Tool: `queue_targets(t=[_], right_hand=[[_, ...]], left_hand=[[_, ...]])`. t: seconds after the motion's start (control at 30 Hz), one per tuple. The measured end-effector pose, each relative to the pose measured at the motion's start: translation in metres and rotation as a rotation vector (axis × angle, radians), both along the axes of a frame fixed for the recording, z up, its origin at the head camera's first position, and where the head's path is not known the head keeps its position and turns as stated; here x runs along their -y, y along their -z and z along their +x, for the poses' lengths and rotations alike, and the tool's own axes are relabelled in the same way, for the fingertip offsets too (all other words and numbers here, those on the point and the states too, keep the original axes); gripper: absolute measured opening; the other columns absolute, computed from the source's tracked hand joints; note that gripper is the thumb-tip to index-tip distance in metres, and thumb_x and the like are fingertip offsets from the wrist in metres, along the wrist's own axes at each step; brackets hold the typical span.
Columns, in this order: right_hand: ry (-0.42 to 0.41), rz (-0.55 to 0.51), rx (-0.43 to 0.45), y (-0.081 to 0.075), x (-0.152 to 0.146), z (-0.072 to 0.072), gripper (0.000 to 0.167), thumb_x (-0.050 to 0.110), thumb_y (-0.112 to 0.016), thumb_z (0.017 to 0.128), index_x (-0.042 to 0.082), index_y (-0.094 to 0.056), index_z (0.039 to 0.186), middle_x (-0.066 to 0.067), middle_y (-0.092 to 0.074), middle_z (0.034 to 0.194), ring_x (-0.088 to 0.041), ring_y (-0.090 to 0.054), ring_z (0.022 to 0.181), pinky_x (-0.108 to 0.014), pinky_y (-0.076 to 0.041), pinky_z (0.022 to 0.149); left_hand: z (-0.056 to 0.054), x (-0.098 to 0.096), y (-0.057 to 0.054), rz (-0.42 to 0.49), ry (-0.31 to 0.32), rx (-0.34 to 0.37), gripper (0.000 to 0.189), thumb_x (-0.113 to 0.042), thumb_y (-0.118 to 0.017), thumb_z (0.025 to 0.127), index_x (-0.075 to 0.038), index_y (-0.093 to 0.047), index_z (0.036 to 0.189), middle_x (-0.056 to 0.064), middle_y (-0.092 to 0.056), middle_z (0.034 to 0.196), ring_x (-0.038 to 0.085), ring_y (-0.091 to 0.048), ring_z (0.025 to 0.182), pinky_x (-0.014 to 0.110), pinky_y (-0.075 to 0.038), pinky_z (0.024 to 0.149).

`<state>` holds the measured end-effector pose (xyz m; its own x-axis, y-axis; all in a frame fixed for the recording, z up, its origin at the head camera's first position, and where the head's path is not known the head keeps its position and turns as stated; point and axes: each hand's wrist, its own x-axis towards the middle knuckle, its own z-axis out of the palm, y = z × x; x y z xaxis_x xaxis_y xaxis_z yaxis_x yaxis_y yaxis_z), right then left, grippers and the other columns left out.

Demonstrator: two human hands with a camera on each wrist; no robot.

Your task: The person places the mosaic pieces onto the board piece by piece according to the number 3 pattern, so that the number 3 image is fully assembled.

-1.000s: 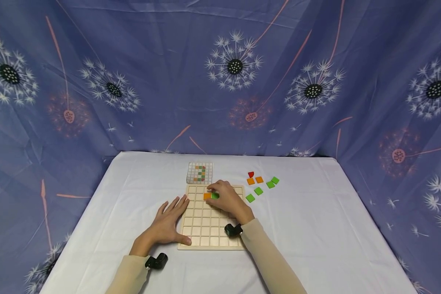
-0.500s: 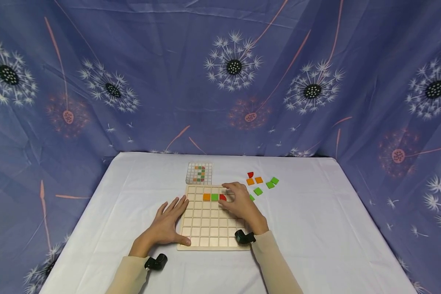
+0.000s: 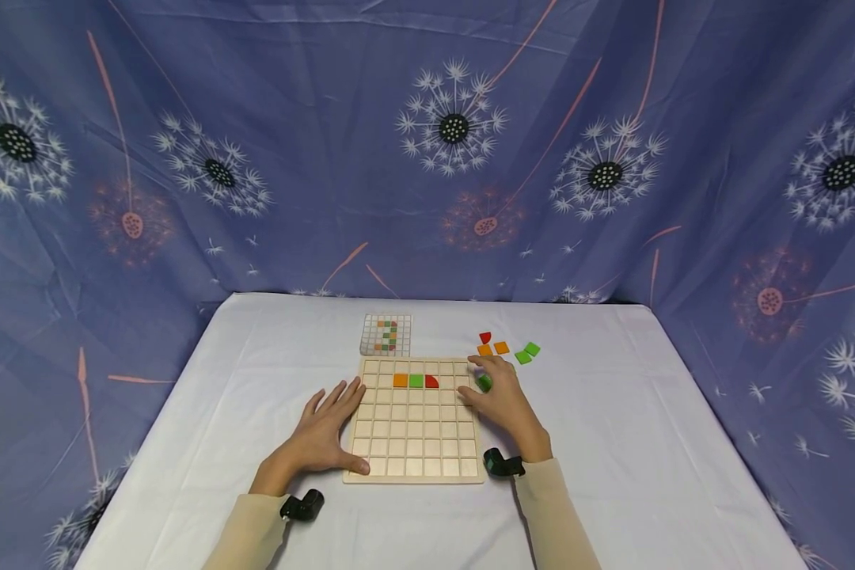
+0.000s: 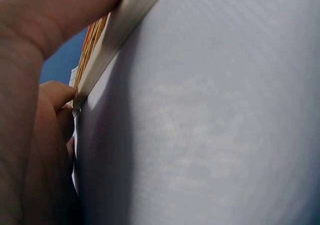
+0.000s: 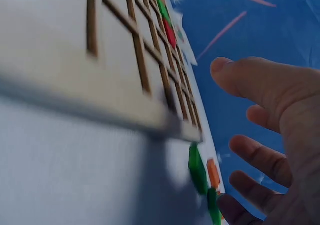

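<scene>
A wooden grid board (image 3: 415, 431) lies on the white table. In its second row from the back sit an orange square tile (image 3: 400, 381), a green square tile (image 3: 416, 381) and a red quarter-round tile (image 3: 431, 381), side by side. My left hand (image 3: 319, 437) rests with spread fingers along the board's left edge, thumb over the near left corner. By the board's right edge, my right hand (image 3: 504, 402) hovers with fingers apart and nothing between them. Within the span of its thumb and fingers, a loose green tile (image 3: 484, 383) shows; the right wrist view has this green tile (image 5: 197, 169) apart from the fingertips.
Behind the board lies a small pattern card (image 3: 385, 335) with a coloured figure on a grid. Right of the board's far corner are a loose red tile (image 3: 485, 338), orange tiles (image 3: 501, 347) and green tiles (image 3: 523, 357). A patterned blue curtain (image 3: 356, 206) hangs behind the table.
The red quarter-round tile has come to lie beside the green one on the board. My right hand has let go of it and moved right, off the grid. The left hand stays put.
</scene>
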<state>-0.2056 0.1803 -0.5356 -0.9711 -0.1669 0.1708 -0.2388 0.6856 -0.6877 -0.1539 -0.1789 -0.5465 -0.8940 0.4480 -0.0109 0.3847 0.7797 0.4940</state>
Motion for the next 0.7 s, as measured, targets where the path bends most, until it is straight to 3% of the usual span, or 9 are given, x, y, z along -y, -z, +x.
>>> queue_targets(t=[0.4,0.57,0.7], right_hand=[[0.081,0.0,-0.004,0.009,-0.027,-0.004,0.065,0.027,-0.087,0.083,0.005,-0.062,0.139,-0.024,-0.052,0.144,-0.047,-0.045,0.136,-0.064,-0.042,0.111],[0.09,0.007,0.01,0.01,-0.038,-0.007,0.074,0.03,-0.085,0.085,0.003,-0.054,0.146,-0.028,-0.044,0.149,-0.049,-0.043,0.139,-0.065,-0.041,0.112],[0.081,0.012,0.023,0.011,-0.047,-0.008,0.082,0.027,-0.084,0.084,0.004,-0.045,0.153,-0.028,-0.042,0.149,-0.046,-0.051,0.13,-0.064,-0.046,0.106]], left_hand=[[-0.001,0.001,0.001,-0.009,0.002,-0.006,0.142,-0.077,-0.085,0.054,-0.006,-0.027,0.163,0.011,-0.02,0.172,0.04,-0.02,0.158,0.065,-0.011,0.123],[-0.001,0.001,0.0,-0.008,0.001,-0.007,0.142,-0.077,-0.085,0.054,-0.005,-0.028,0.163,0.011,-0.02,0.172,0.04,-0.021,0.158,0.065,-0.011,0.123],[0.0,0.001,0.0,-0.006,0.008,-0.007,0.142,-0.077,-0.085,0.055,-0.005,-0.028,0.163,0.012,-0.02,0.172,0.04,-0.02,0.158,0.065,-0.011,0.122]])
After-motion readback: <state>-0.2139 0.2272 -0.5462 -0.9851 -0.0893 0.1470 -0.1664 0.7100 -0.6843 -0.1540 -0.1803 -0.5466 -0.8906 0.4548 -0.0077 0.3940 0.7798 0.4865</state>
